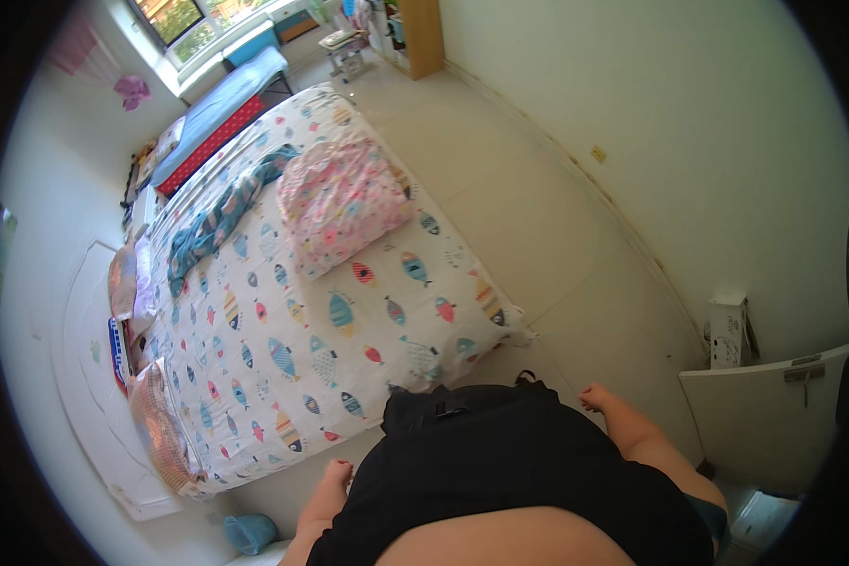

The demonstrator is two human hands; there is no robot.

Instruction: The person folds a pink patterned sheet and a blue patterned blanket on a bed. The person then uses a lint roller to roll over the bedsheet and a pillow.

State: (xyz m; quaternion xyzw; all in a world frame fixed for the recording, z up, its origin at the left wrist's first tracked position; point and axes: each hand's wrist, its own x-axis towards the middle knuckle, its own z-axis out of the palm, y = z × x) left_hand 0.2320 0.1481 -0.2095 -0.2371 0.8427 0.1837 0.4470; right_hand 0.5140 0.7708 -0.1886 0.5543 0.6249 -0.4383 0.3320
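My left hand (338,475) hangs beside my body, near the side of a bed covered with a fish-print sheet (339,311). Its fingers are curled, and no held object shows. On my other side, my right hand (593,397) hangs over the tiled floor with curled fingers, touching nothing that I can see. A folded pink floral quilt (343,201) lies on the bed towards its outer edge. Beside it stretches a crumpled blue patterned cloth (219,219). Pillows (159,424) rest at the white headboard (78,368).
A blue bin (251,533) stands on the floor by the headboard end. At the right are a white door (764,396) with a handle and a white box (728,332). Beyond the bed are a smaller blue-covered bed (216,106), a stool (343,42) and a wooden cabinet (424,35).
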